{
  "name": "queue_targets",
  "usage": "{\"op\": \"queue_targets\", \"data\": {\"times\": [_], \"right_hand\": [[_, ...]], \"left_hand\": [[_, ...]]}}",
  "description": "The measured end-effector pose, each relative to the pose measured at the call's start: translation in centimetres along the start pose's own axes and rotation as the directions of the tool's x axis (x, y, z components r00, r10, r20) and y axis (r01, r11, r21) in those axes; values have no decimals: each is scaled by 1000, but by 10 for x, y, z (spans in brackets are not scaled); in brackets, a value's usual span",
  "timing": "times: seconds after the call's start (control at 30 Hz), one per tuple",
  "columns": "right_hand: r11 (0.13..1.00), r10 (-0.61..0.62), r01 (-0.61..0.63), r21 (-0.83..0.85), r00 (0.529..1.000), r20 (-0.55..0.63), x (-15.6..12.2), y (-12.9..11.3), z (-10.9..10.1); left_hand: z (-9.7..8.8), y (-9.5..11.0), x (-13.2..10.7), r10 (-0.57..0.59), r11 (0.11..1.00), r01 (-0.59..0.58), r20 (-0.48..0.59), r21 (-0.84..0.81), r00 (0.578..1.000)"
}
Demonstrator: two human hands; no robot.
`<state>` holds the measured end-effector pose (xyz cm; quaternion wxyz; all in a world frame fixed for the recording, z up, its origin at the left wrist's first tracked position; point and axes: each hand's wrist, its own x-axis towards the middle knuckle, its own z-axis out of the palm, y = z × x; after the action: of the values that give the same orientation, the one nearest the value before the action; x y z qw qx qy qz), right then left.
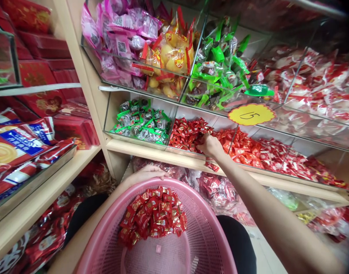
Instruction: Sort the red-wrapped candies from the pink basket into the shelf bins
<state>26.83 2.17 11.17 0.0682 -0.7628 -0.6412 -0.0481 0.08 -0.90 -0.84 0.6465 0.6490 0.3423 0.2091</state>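
Note:
A pink plastic basket (204, 201) sits between my knees, with a heap of red-and-gold wrapped candies (156, 211) inside. My left hand (147, 174) is closed over the basket's far rim on the left side. Reaching forward to the lower shelf, my right hand (211, 146) has its fingers curled at the edge of a compartment of small red wrapped candies (187, 133). Its fingertips are partly hidden among them. Just below that hand, a few red candies (212, 166) show at the shelf's front edge.
Clear dividers separate green-wrapped candies (143, 123), orange-red candies (244, 148) and red-and-white candies (280, 156). Above are purple packets (125, 38) and a yellow price tag (251, 114). Biscuit packs (20, 148) stand left; bagged sweets (217, 186) lie under the shelf.

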Motion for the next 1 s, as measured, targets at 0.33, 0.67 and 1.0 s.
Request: {"op": "queue_targets", "data": {"times": [0.33, 0.67, 1.0], "right_hand": [[997, 35, -39, 69, 997, 64, -4, 8, -15], [999, -20, 16, 36, 994, 110, -6, 2, -13], [987, -116, 122, 108, 991, -60, -19, -3, -35]], "left_hand": [[0, -1, 2, 17, 1000, -17, 17, 13, 1000], [0, 5, 2, -1, 1000, 1, 6, 2, 1000], [2, 6, 2, -25, 999, 25, 0, -19, 1000]]}}
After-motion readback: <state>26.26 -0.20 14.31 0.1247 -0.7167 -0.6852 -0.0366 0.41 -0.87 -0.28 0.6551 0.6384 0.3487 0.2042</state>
